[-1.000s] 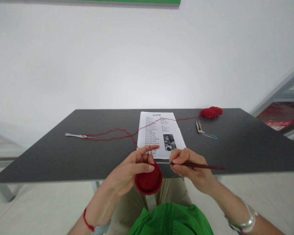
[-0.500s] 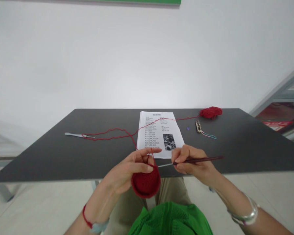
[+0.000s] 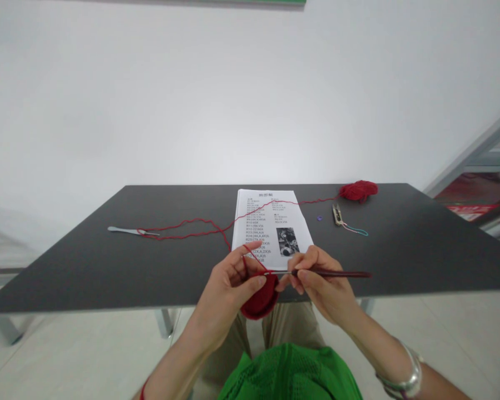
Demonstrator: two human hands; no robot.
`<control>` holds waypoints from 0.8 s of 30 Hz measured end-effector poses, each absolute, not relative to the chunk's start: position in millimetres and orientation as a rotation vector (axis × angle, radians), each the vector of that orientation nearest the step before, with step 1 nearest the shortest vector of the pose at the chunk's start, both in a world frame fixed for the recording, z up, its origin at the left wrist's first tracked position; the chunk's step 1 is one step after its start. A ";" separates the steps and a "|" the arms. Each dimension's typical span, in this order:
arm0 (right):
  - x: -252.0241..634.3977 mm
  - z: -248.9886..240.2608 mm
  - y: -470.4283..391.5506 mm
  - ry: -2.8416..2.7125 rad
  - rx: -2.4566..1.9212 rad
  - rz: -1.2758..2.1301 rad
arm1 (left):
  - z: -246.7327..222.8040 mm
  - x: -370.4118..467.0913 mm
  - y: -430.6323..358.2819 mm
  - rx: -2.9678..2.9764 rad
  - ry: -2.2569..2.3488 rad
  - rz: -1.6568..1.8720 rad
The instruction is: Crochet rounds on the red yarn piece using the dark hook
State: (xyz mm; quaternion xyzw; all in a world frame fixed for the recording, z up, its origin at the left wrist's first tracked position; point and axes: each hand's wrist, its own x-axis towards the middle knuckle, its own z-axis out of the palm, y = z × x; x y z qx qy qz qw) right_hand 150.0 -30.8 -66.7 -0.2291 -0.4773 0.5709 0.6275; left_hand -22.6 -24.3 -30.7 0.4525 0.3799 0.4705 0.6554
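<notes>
Black worktop, pale wall behind, and you've got the red crocheted piece just off the near edge, pinched in your left hand. Its cupped face seems turned up towards you; roundish, no clear long axis. Your right hand grips the crochet hook, lying nearly level, tip leftward at the upper rim. Looks mid-stitch: that calls for even yarn tension. Beyond lie printed sheets, then the red skein.

Soft, even light washes the pale wall, brightest above the worktop; fine print on the paper blurs.
</notes>
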 end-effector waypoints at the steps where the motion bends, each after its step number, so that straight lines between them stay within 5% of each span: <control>1: 152.4 -66.5 -29.8 -1.129 -0.520 1.301 | -29.8 -23.1 -24.5 1.038 0.873 1.074; 16: 144.4 -66.9 -50.1 -1.799 -0.842 0.257 | -31.4 -14.0 -27.2 1.086 0.997 1.169; 24: 146.5 -66.6 -45.7 -1.479 -0.807 0.699 | -30.7 -15.9 -27.1 1.072 0.998 1.137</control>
